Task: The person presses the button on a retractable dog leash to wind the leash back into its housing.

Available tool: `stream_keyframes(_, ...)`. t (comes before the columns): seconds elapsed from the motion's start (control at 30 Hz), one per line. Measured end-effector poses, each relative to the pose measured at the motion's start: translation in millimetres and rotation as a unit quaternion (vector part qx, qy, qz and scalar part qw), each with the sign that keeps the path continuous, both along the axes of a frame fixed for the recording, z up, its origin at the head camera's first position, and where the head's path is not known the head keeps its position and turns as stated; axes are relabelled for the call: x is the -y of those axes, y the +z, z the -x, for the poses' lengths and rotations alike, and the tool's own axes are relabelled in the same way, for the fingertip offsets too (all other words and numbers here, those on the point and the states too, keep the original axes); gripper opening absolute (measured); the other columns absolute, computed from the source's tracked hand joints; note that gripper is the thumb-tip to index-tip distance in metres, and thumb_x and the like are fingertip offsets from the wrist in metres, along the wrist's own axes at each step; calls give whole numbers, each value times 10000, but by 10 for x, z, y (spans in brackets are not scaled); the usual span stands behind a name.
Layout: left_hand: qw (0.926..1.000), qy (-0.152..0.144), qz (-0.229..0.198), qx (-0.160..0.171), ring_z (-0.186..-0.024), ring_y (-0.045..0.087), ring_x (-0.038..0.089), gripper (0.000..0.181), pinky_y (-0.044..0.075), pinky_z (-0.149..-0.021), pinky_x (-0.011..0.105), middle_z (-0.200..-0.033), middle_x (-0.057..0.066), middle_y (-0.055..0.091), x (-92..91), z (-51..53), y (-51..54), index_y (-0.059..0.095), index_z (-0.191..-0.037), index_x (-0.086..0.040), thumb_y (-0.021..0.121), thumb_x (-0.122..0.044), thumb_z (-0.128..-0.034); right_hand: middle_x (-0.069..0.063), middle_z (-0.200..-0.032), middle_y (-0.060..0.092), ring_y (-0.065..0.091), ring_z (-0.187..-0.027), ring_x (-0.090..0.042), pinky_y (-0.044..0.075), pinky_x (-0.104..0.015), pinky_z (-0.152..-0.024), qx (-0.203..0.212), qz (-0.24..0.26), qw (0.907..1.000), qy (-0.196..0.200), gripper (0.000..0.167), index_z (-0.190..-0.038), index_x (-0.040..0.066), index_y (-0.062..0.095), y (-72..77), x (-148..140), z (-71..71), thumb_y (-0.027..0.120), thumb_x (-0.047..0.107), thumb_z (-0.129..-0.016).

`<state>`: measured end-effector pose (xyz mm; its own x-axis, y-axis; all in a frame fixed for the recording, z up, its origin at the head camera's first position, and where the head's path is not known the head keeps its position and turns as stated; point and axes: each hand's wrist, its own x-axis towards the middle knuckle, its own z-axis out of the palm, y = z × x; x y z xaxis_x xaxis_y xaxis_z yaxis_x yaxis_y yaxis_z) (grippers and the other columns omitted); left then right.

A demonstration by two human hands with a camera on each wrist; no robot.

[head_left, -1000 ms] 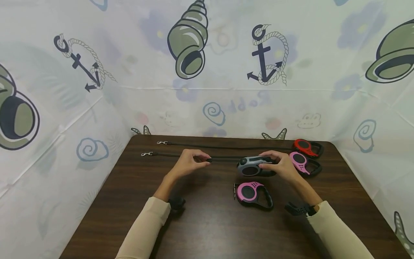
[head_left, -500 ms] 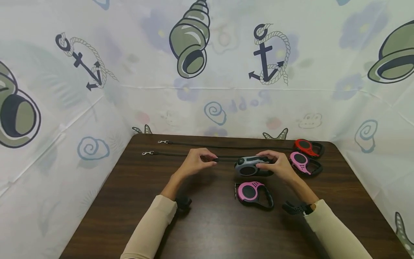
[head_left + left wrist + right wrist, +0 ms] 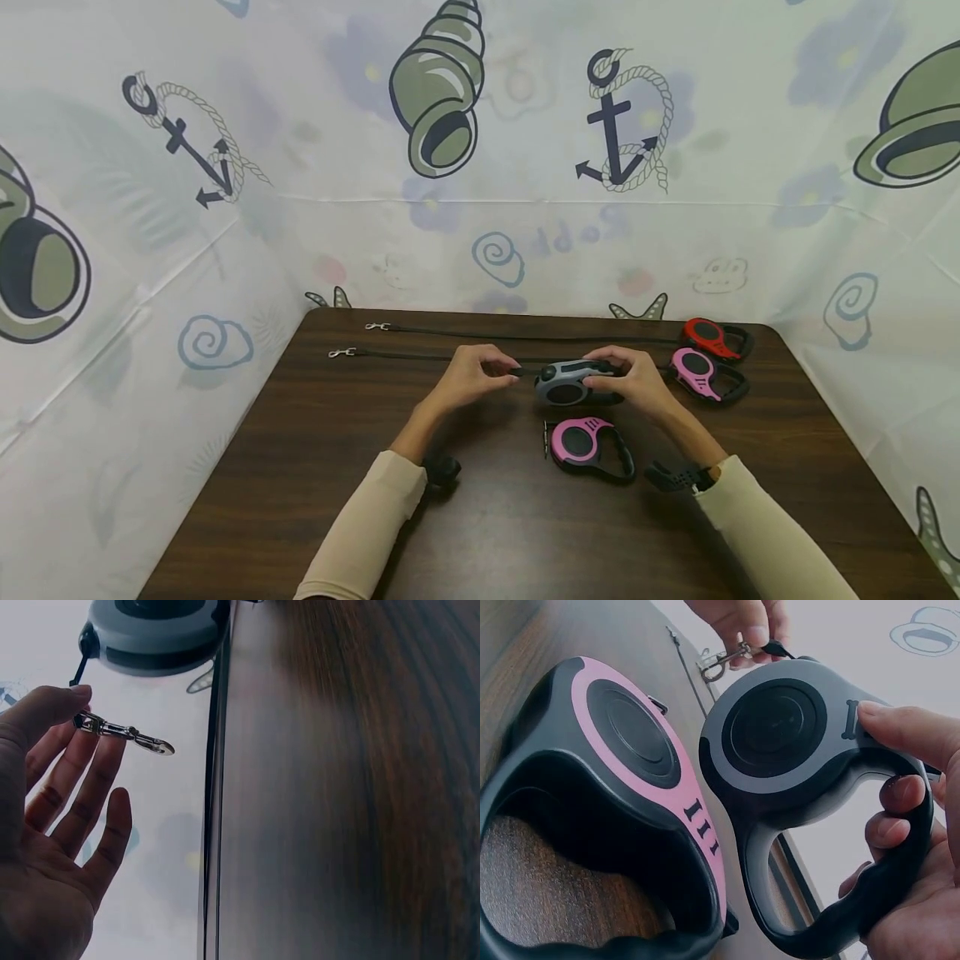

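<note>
Dark wood-grain table point(image 3: 487, 533) | red leash point(image 3: 703, 332), rear right | pink leash point(image 3: 693, 367) beside it | second pink leash point(image 3: 577, 442), nearer

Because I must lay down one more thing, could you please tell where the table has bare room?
Bare tabletop lies left of the left sleeve, between the sleeves before the nearer pink retractable leash, and right of the right sleeve. Crowded: back right, by the red retractable leash and farther pink retractable leash; also middle, around the gray retractable leash.

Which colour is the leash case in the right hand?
The leash case is grey and black, best seen in the right wrist view.
</note>
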<state>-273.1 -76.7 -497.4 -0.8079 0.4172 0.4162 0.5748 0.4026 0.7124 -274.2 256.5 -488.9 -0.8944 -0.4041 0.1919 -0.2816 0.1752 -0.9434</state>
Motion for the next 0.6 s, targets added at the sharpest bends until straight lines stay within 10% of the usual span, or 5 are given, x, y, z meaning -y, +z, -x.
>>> stream_keyframes(0.6, 9999, 17, 93, -128, -799, 720, 104, 173, 582, -719, 230, -925, 65, 782, -226, 8, 16, 823, -1020, -57, 872, -62, -854, -110, -1089, 740, 688, -874, -219, 608, -303, -756, 8, -45, 10000, -9, 374, -1249, 12, 725, -16, 84, -9, 846, 93, -905)
